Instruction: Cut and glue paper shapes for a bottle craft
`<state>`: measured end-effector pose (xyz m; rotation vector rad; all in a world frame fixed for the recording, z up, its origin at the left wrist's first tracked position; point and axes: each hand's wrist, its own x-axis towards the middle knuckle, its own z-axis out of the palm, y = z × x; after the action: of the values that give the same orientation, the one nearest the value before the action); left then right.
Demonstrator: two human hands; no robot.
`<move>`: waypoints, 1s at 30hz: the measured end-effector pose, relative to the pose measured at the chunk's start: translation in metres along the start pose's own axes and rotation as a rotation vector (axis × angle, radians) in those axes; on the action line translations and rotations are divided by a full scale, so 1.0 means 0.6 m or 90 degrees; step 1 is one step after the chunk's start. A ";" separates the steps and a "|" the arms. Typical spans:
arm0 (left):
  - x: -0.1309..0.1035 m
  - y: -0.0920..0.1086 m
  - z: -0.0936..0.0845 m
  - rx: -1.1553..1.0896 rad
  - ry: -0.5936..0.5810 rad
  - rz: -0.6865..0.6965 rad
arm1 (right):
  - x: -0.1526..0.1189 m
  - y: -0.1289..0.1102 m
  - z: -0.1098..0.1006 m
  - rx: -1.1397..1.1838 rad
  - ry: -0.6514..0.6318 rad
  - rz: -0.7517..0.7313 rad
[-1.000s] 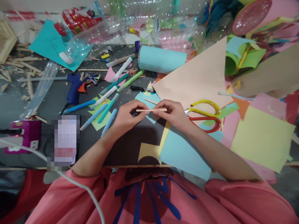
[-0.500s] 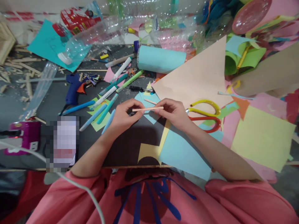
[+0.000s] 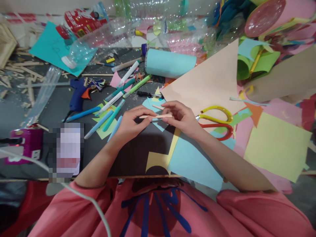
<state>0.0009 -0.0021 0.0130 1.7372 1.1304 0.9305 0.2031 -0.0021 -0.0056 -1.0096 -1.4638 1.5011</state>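
A thin, pale pink strip [image 3: 161,116] lies level between my two hands above the dark table. My left hand [image 3: 133,122] pinches its left part between thumb and fingers. Around its right end, my right hand [image 3: 181,118] has its fingers curled but parted, with thumb and index apart near the tip. Another short pale stick [image 3: 157,107] shows just beyond, by the right fingertips, over a light blue paper piece [image 3: 149,103]. Scissors [image 3: 217,120] with one yellow and one red handle lie beside my right hand, their blades hidden.
Markers [image 3: 112,115], a blue glue gun [image 3: 77,93] and a phone [image 3: 70,148] are on the left. A blue-wrapped bottle [image 3: 171,62] lies behind my hands. Coloured papers [image 3: 277,144] cover the right side. Clear bottles [image 3: 103,36] and wood scraps [image 3: 27,67] lie farther back.
My right fingers have spread and lifted a little off the strip. The strip's right end has shifted slightly left and down, while my left hand keeps its pinch.
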 end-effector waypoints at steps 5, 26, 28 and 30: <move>-0.001 -0.002 -0.001 0.000 -0.030 -0.013 | -0.003 -0.009 -0.003 0.003 -0.039 0.000; -0.001 -0.007 -0.002 -0.009 0.023 0.002 | -0.002 -0.001 0.005 0.027 0.025 -0.020; -0.001 -0.009 -0.004 -0.005 0.048 -0.001 | -0.001 -0.002 0.003 0.030 0.017 -0.002; -0.001 -0.011 -0.005 -0.008 0.066 0.003 | -0.001 -0.002 0.002 0.024 0.005 0.014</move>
<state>-0.0041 -0.0006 0.0081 1.6981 1.1850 1.0391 0.2023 -0.0032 -0.0041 -1.0105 -1.4178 1.5326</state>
